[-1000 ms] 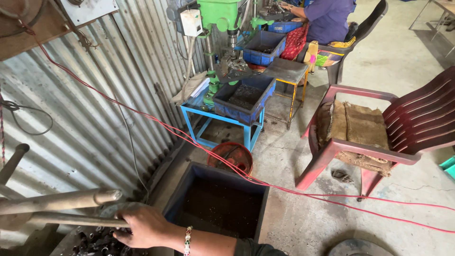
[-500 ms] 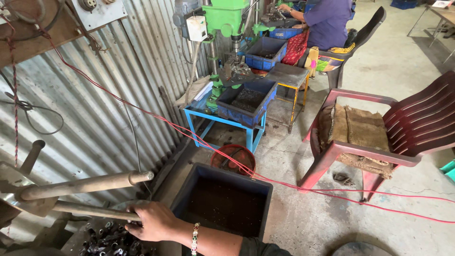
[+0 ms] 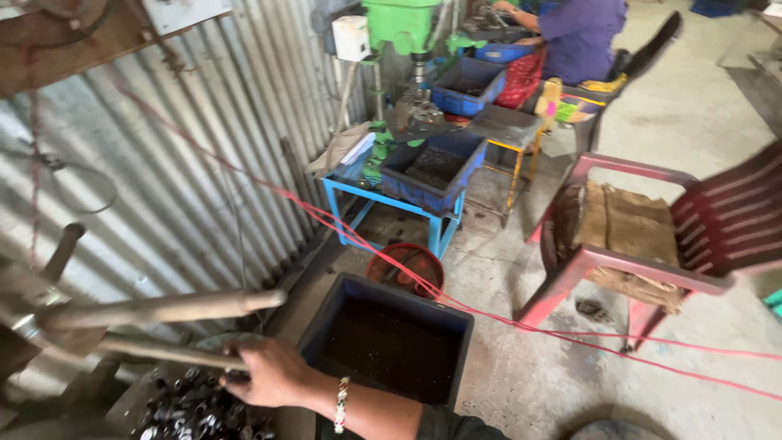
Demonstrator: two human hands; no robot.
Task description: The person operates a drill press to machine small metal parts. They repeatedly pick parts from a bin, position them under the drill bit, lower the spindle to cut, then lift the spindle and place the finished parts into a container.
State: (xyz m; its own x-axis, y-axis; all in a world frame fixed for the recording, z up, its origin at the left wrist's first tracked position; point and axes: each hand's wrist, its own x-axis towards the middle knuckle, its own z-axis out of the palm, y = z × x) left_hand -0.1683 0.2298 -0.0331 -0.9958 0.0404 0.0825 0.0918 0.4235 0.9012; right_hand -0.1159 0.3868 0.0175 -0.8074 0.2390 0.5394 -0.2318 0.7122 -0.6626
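A: What is the hand doing at the bottom of the view?

B: It is closing its fingers around the end of the lower long metal lever bar, so it is gripping that bar. A beaded bracelet is sitting on the wrist. I cannot tell if it is the left or the right hand, because only one arm is showing, and it is coming in from the bottom edge.

A: Where is the bar lying?

B: It is running from the hand to the left, toward a dark machine part at the left edge. A second, thicker rusty metal bar is lying just above it, almost parallel, and the hand is not touching that one.

A: What is lying under the hand?

B: A heap of small dark metal pieces is lying just below the fingers. Just to the right of the hand, a dark blue rectangular plastic crate is standing on the concrete floor, with dark grit inside.

A: And further away?

B: A thin red cord is stretching across the view, above the crate. A maroon plastic chair with a brown sack cushion is standing on the right. Behind it, a green drill press is standing by the corrugated metal wall, above a blue metal stand that is carrying a blue tray. Another person in a purple top is sitting at the back.
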